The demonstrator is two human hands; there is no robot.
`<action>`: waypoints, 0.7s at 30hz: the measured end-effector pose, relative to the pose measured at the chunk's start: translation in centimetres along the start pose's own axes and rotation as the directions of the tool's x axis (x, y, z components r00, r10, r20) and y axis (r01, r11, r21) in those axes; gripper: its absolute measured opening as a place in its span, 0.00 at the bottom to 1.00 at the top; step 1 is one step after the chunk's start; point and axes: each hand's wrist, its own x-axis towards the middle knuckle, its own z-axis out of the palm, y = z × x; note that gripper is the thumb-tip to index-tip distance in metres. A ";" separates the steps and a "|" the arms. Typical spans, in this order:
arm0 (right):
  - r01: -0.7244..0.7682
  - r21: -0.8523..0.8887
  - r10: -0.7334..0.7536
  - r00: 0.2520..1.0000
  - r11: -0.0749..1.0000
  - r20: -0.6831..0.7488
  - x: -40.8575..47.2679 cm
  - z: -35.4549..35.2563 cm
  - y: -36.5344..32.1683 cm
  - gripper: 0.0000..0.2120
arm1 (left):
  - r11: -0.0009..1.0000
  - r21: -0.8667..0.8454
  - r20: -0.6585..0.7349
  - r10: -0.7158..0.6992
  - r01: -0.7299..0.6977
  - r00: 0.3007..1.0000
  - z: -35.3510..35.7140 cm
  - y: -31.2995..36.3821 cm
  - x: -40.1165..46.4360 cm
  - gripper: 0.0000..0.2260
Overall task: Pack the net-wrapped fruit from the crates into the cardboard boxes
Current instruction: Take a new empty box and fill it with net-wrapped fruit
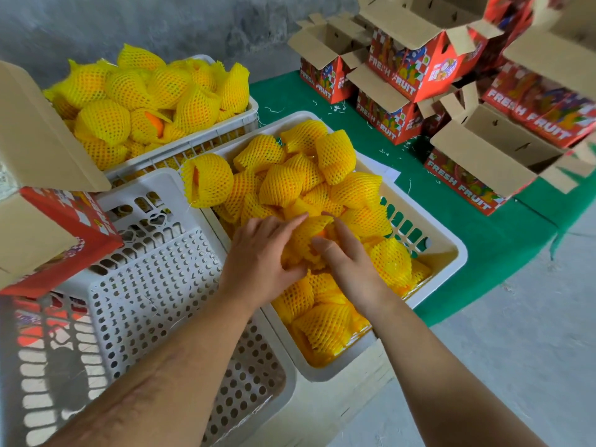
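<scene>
Both hands (292, 250) grip netted fruit (309, 235); red boxes (400, 72) read "FRESH FRUIT".

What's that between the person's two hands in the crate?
A net-wrapped fruit: the left hand and right hand grip it from either side over the near crate, seen in the head view.

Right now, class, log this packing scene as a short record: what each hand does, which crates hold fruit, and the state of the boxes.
left hand: grips net-wrapped fruit
right hand: grips the same fruit
near crate: holds fruit in yellow nets
far crate: piled with fruit
upturned crate: white, bottom up
boxes on green cloth: flaps open
box at left: flaps open, contents hidden
</scene>
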 end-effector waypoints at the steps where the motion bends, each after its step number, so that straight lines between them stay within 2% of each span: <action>1: -0.060 0.065 0.057 0.998 0.996 0.040 -0.7 -0.3 -0.3 0.15 | 0.999 -0.052 0.000 0.006 -0.006 1.000 -0.2 0.1 -0.2 0.36; 2: -0.113 0.108 0.103 0.990 0.988 0.092 -1.5 -0.6 -0.5 0.19 | 0.990 -0.141 0.011 -0.001 0.002 1.000 -0.4 0.2 -0.7 0.36; 4: -0.074 0.037 0.067 0.986 0.997 0.155 -2.9 -1.6 -0.9 0.29 | 0.925 -0.366 0.070 -0.083 0.103 0.994 -0.9 0.3 -1.8 0.34; 6: 0.110 -0.279 -0.094 0.993 0.954 0.069 -3.4 -3.6 -1.3 0.27 | 0.746 -0.621 0.134 -0.201 0.241 0.970 -1.5 1.1 -2.9 0.31; 7: 0.153 -0.527 -0.172 0.985 0.836 0.013 -2.8 -4.9 -1.3 0.27 | 0.611 -0.751 0.117 -0.251 0.251 0.961 -1.7 1.7 -3.3 0.31; 8: 0.103 -0.755 -0.168 0.986 0.647 -0.010 -2.0 -6.1 -1.3 0.29 | 0.475 -0.850 0.085 -0.305 0.228 0.949 -2.0 2.4 -3.5 0.31; 9: -0.005 -0.901 -0.060 0.998 0.434 -0.035 -1.2 -6.8 -1.3 0.34 | 0.357 -0.909 0.080 -0.355 0.214 0.931 -2.3 3.0 -3.4 0.33; 10: -0.084 -0.969 0.068 0.995 0.233 -0.070 -0.7 -7.0 -1.1 0.39 | 0.253 -0.941 0.114 -0.392 0.226 0.913 -2.5 3.6 -3.3 0.34; 11: -0.105 -0.991 0.162 0.983 0.077 -0.092 -0.2 -6.8 -0.7 0.41 | 0.136 -0.958 0.176 -0.416 0.252 0.892 -2.8 4.1 -3.2 0.35; 13: -0.116 -0.988 0.239 0.961 -0.102 -0.138 0.6 -6.0 0.8 0.42 | -0.158 -0.935 0.354 -0.398 0.317 0.846 -3.4 4.8 -3.5 0.33; 14: -0.135 -0.979 0.246 0.954 -0.152 -0.170 1.0 -5.8 1.1 0.40 | -0.266 -0.907 0.408 -0.356 0.327 0.841 -3.8 4.9 -3.9 0.30; 15: -0.153 -0.969 0.243 0.949 -0.192 -0.198 1.2 -5.8 1.2 0.37 | -0.329 -0.890 0.419 -0.314 0.316 0.852 -4.1 4.9 -4.5 0.28; 18: -0.229 -0.943 0.186 0.943 -0.242 -0.277 1.5 -7.1 0.2 0.29 | -0.455 -0.854 0.407 -0.285 0.251 0.868 -4.0 4.4 -6.2 0.28; 20: -0.321 -0.938 0.103 0.936 -0.131 -0.335 1.1 -7.7 -0.8 0.31 | -0.509 -0.823 0.435 -0.277 0.253 0.857 -4.4 4.5 -6.9 0.31; 21: -0.344 -0.939 0.066 0.937 -0.010 -0.344 0.7 -7.5 -1.2 0.33 | -0.511 -0.818 0.452 -0.287 0.264 0.845 -4.4 4.5 -7.1 0.32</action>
